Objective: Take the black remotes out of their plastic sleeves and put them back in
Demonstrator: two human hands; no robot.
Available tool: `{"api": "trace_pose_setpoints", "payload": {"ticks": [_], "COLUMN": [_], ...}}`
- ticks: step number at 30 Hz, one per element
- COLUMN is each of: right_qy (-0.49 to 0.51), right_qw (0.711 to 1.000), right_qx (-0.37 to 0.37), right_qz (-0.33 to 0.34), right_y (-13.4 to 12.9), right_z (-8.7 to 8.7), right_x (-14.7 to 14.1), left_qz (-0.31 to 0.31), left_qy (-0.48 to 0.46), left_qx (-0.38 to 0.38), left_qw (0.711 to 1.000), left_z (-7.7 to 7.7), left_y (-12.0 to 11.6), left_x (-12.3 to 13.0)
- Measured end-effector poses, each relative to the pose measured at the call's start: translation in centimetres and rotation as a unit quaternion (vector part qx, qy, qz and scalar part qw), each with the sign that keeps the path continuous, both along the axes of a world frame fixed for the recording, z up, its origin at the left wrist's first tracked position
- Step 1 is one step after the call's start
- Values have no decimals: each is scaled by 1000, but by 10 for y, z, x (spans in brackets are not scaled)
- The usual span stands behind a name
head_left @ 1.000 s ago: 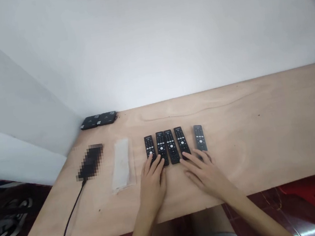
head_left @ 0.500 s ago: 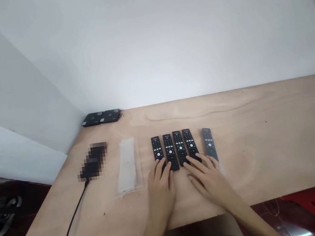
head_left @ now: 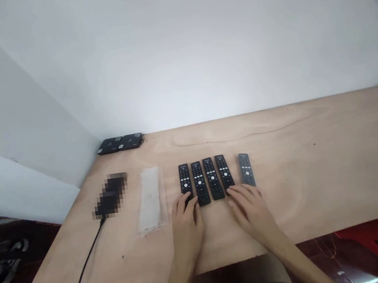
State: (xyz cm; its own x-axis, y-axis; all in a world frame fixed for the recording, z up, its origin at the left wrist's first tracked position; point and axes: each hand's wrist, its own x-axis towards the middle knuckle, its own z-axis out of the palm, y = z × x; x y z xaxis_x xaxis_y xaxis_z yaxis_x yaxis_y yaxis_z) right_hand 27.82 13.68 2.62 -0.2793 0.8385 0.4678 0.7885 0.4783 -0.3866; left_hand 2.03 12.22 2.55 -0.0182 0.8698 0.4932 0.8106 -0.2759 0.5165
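Several black remote controls stand in a row on the table, their lower ends toward me. My left hand (head_left: 185,218) rests on the lower end of the leftmost remote control (head_left: 184,178), fingers bent and slightly apart. Beside it lies the second remote control (head_left: 200,184), then a third remote control (head_left: 213,178). My right hand (head_left: 251,205) lies with fingers stretched at the lower end of the fourth remote control (head_left: 224,171). Its outer fingers cover the bottom of a greyish remote control (head_left: 246,169), apparently in clear plastic, set apart at the right.
Flat clear plastic sleeves (head_left: 150,200) lie left of the row. Farther left is a blurred-out dark object (head_left: 110,196) with a black cable (head_left: 88,261). Two black boxes (head_left: 129,142) sit by the wall (head_left: 200,65). A red chair (head_left: 372,238) stands beyond the wooden table's (head_left: 319,180) front edge.
My right hand has shifted right, off the third remote control, and its fingers have drawn closer together. My left hand stays at the leftmost remote control. The whole view has moved slightly.
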Motion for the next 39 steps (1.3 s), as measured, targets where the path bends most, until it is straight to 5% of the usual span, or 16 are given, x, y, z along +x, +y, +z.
{"api": "trace_pose_setpoints", "payload": {"ticks": [4,6,12,18,22,26,31,35,39], "right_qy": [79,63,92,104,138,137,144,145,175], "right_qw": [978,969,968,952,929,927,912,894,886], "right_qx": [-36,-68,-176,-245,-324,-347,-376,-396,-414], "right_qz": [-189,-227,-155,-149,-110,-46,82,152,113], "right_y": [24,37,39,-24,-58,-61,-40,-28,-22], "right_z": [-1,-2,0,6,12,27,50,57,44], "right_x": [34,44,57,114,149,128,48,13,27], "left_qz": [27,29,22,107,46,-108,-274,-290,-249], "left_qy": [-13,-16,-9,6,-26,-31,109,137,126], "left_qx": [5,2,16,123,173,123,15,-19,-29], "left_qw": [1000,999,1000,986,984,986,955,947,960], "left_z": [5,4,5,21,22,27,36,27,18], "left_y": [0,0,2,-5,-28,-49,-37,-32,-44], "left_x": [0,0,0,1,7,18,15,-2,-19]}}
